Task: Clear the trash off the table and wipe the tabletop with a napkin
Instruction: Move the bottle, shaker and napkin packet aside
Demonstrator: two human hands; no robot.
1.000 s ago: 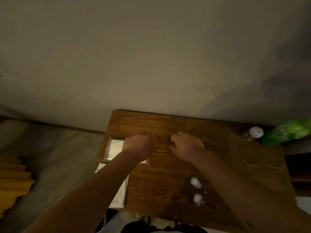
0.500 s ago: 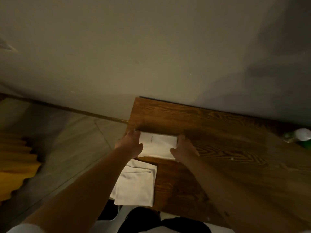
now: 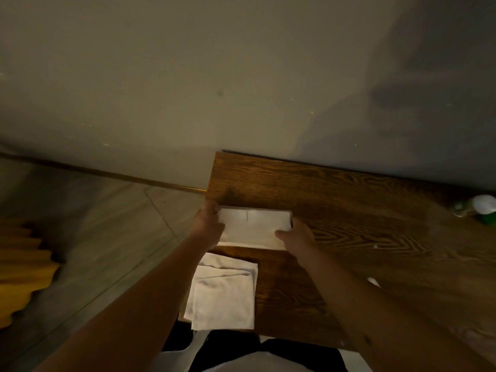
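A flat white packet of napkins [image 3: 253, 226] lies at the left edge of the dark wooden table [image 3: 335, 200]. My left hand [image 3: 208, 224] grips its left end and my right hand [image 3: 296, 234] grips its right end. A folded white cloth [image 3: 224, 291] lies on the table just in front of the packet, hanging a little over the near left corner. A small white scrap [image 3: 373, 281] shows on the wood beside my right forearm, partly hidden by it.
A bottle with a white cap [image 3: 480, 206] and something green stands at the table's far right edge. A grey wall runs right behind the table. Pale floor lies to the left, with a yellow ridged object [image 3: 21, 264] at the far left.
The view has swung left, so the green object and two white scraps left the frame. Both hands moved from fists on the wood to the packet's two ends.
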